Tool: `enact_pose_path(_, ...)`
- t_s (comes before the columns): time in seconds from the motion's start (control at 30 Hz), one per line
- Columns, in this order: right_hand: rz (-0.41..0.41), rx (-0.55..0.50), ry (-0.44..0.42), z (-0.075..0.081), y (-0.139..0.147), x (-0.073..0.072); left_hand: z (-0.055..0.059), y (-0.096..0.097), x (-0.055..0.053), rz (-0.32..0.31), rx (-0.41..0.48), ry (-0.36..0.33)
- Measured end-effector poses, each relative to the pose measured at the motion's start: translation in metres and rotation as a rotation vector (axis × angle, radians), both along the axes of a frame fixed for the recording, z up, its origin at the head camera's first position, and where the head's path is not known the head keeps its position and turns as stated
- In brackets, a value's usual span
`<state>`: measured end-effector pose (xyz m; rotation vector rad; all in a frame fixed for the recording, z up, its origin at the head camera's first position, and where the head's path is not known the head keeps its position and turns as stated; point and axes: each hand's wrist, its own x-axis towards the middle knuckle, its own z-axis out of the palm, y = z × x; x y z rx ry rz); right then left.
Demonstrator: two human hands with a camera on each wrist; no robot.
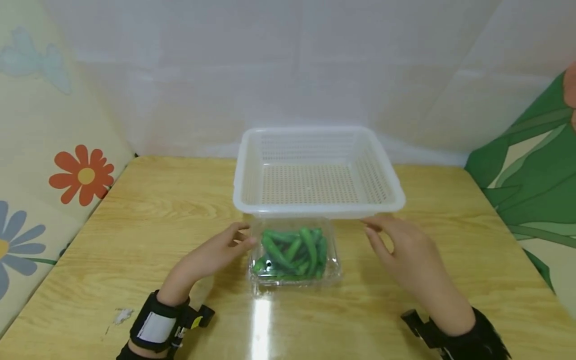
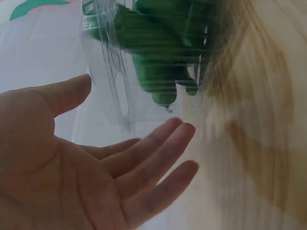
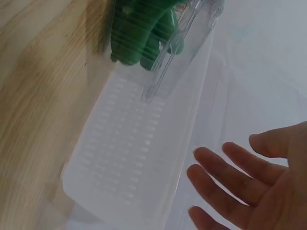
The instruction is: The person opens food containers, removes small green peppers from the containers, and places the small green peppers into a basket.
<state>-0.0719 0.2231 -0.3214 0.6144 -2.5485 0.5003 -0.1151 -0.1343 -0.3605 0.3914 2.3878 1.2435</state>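
Showing left wrist (image 1: 174,287) and right wrist (image 1: 451,312) angled forward and inward, with hands well apart. Holding left hand (image 1: 220,250) with fingers (image 2: 160,194) loosely bent and thumb (image 2: 72,93) set apart, palm (image 2: 43,177) in sight. Holding right hand (image 1: 407,252) similarly relaxed, with fingers slightly separated, thumb apart from them.

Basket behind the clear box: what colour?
White; the basket shows best in the head view.
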Motion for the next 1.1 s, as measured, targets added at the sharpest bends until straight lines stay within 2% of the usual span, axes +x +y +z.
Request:
enact_pose_path(0.2,-0.047,0.084,-0.357,-0.013,-0.011,0.008,-0.012,0.006,0.005,-0.045,0.118,-0.063)
enact_pose_path(0.3,-0.048,0.051,-0.437,-0.02,-0.013,0.008,-0.016,0.008,0.007,-0.05,0.161,-0.053)
enact_pose_path(0.4,-0.025,-0.088,-0.526,-0.027,-0.016,0.003,-0.017,0.012,0.007,-0.045,0.168,-0.03)
enact_pose_path(0.53,0.024,-0.39,-0.716,-0.039,-0.018,-0.008,-0.016,0.018,0.008,-0.028,0.128,-0.009)
enact_pose_path(0.63,0.033,-0.555,-0.798,-0.048,-0.017,-0.014,-0.016,0.023,0.007,-0.013,0.098,0.0)
enact_pose_path(0.77,-0.001,-0.646,-0.832,-0.053,-0.017,-0.02,-0.016,0.027,0.005,0.013,0.071,0.014)
enact_pose_path(0.9,-0.047,-0.75,-0.919,-0.055,-0.017,-0.024,-0.015,0.03,0.003,0.037,0.035,0.031)
enact_pose_path(1.0,-0.061,-0.863,-0.965,-0.06,-0.016,-0.026,-0.015,0.032,0.003,0.048,0.023,0.051)
enact_pose_path(1.1,-0.042,-1.0,-0.955,-0.067,-0.015,-0.026,-0.017,0.033,0.003,0.045,0.031,0.071)
